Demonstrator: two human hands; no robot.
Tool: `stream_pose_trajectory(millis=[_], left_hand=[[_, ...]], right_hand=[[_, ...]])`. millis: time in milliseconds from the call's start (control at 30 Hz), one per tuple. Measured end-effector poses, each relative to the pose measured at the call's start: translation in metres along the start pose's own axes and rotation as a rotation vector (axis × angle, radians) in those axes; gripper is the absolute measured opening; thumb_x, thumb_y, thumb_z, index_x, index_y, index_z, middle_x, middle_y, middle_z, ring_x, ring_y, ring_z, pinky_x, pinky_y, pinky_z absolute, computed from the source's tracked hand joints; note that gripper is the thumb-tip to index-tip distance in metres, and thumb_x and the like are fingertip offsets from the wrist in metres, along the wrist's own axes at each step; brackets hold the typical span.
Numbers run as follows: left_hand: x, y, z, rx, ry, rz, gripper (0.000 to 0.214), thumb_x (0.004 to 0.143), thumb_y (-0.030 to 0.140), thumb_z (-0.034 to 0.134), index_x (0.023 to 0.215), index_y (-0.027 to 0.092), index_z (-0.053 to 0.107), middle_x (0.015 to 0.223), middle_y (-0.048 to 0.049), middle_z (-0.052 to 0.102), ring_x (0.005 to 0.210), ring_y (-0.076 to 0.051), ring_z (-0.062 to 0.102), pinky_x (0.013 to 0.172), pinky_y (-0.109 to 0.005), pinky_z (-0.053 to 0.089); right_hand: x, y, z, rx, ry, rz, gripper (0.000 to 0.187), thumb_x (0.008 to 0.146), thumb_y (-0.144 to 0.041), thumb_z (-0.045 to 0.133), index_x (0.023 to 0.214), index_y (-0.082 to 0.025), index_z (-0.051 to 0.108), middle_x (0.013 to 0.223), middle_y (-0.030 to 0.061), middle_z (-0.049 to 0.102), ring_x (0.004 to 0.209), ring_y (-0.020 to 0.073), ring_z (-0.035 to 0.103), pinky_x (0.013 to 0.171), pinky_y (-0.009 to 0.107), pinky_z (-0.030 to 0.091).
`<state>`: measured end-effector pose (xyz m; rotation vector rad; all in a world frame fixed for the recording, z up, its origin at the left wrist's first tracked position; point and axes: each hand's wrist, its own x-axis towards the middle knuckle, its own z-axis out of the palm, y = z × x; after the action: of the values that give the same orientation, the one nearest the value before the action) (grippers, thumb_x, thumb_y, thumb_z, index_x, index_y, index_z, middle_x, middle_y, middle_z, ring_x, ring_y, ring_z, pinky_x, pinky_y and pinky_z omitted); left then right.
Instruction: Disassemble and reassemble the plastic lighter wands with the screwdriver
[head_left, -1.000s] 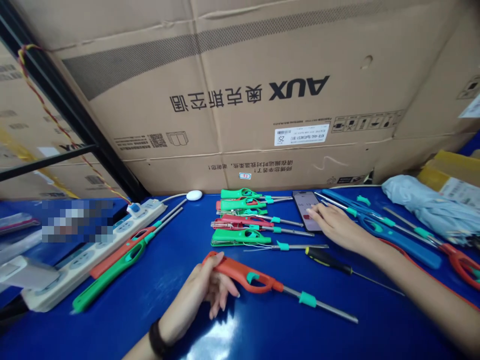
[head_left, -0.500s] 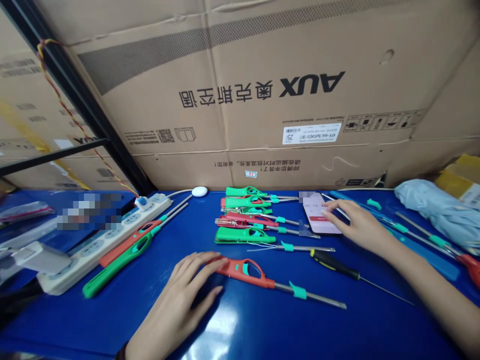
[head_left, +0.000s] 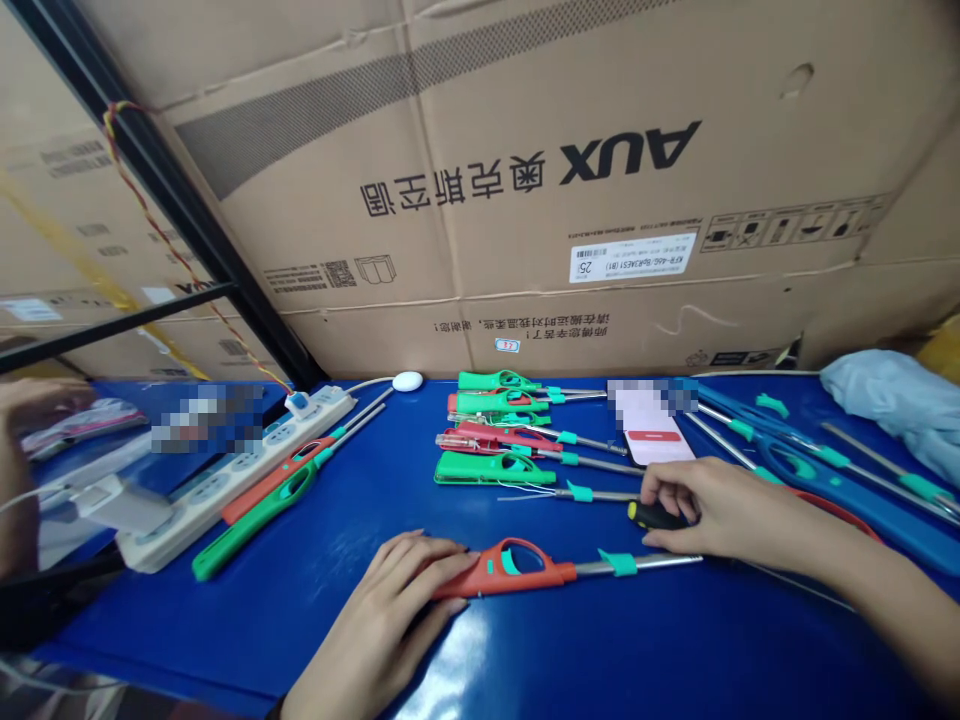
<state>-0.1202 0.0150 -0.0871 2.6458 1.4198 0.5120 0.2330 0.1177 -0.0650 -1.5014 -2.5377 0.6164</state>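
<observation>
My left hand (head_left: 405, 610) is closed round the handle end of a red-orange long-neck lighter (head_left: 536, 568), whose metal tube with a turquoise clip points right. At the right, my right hand (head_left: 701, 510) has its fingers round the black and yellow handle of a screwdriver (head_left: 655, 516); the thin shaft shows partly beneath the forearm. Behind my hands, several green and red lighters (head_left: 495, 468) lie in a column, some with casings open and wires showing. Just beyond my right hand lies a phone (head_left: 651, 425) with a lit screen.
A white power strip (head_left: 217, 480) lies at the left, with a green lighter (head_left: 259, 522) and a red one beside it. Another person's hand (head_left: 37, 405) is at the far left. Blue lighters (head_left: 847, 490) and a pale blue bag (head_left: 892, 410) lie right. A cardboard box (head_left: 480, 250) stands behind.
My right hand has left the phone and come down onto the screwdriver handle. My left hand has closed on the red lighter and tilted its tip upward. Another person's hand has appeared at the left.
</observation>
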Motion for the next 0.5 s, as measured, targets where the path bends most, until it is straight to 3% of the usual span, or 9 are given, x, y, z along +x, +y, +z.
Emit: stream_pose_trajectory(millis=[200, 300, 400, 500], left_hand=[[0.000, 0.005, -0.001, -0.064, -0.004, 0.044, 0.035, 0.095, 0.026, 0.045, 0.131, 0.029, 0.046, 0.120, -0.0045, 0.059, 0.105, -0.017, 0.057, 0.089, -0.027, 0.051], [0.013, 0.009, -0.002, -0.092, -0.034, 0.063, 0.034, 0.097, 0.025, 0.040, 0.131, 0.028, 0.045, 0.119, -0.0051, 0.059, 0.103, -0.017, 0.058, 0.089, -0.028, 0.050], [0.034, 0.012, 0.001, -0.140, -0.036, 0.081, 0.032, 0.098, 0.024, 0.034, 0.127, 0.024, 0.048, 0.111, -0.0065, 0.062, 0.098, -0.017, 0.060, 0.088, -0.029, 0.050], [0.059, 0.015, 0.005, -0.234, -0.125, 0.110, 0.030, 0.099, 0.023, 0.028, 0.120, 0.021, 0.050, 0.107, -0.0061, 0.064, 0.094, -0.016, 0.062, 0.084, -0.027, 0.051]], right_hand=[[-0.003, -0.008, -0.007, -0.047, 0.096, 0.002, 0.020, 0.080, -0.039, 0.055, 0.087, -0.022, 0.063, 0.066, 0.0002, 0.065, 0.056, 0.0169, 0.059, 0.051, 0.027, 0.042], [-0.003, -0.011, -0.011, -0.086, 0.299, -0.018, 0.032, 0.088, -0.040, 0.044, 0.106, -0.019, 0.061, 0.088, 0.0077, 0.070, 0.075, 0.0232, 0.066, 0.062, 0.032, 0.049], [-0.002, -0.015, -0.012, -0.069, 0.535, -0.086, 0.037, 0.094, -0.038, 0.035, 0.117, -0.018, 0.056, 0.113, 0.0119, 0.065, 0.098, 0.0268, 0.063, 0.079, 0.037, 0.050], [-0.004, -0.020, -0.013, 0.036, 0.741, -0.067, 0.039, 0.092, -0.042, 0.042, 0.123, -0.022, 0.053, 0.118, 0.0106, 0.063, 0.102, 0.0272, 0.062, 0.080, 0.036, 0.051]])
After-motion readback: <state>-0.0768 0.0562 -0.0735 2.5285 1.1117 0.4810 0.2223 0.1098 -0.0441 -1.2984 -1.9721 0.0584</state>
